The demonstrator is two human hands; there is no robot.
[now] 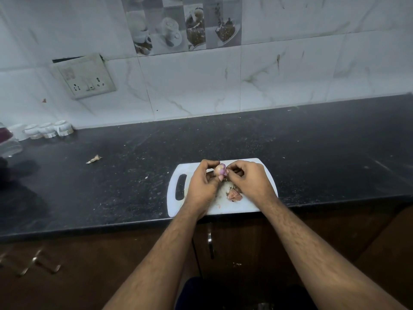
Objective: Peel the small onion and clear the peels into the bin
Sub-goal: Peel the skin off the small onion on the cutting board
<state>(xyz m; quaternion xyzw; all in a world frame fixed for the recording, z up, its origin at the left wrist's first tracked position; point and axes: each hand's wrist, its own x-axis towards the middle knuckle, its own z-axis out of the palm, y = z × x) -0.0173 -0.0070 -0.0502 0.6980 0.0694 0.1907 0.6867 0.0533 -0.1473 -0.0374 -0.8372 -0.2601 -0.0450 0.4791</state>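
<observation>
Grip: left hand point(202, 184) pinches the onion point(220, 171); right hand point(248, 179) fingertips pinch at its skin.
Onion: small, pale with purple patches, held above the white cutting board point(178, 186).
Nearby: pinkish peels point(234, 195) lie on the board; one scrap point(93, 159) sits on the black counter point(111, 186).

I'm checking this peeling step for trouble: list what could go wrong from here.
1. The board sits at the counter edge, slightly past it; peels piled near that edge could fall to the floor.
2. The onion is pinched only at the fingertips of the left hand and right hand; it may slip.
3. A stray peel lies far left and could be missed.
</observation>
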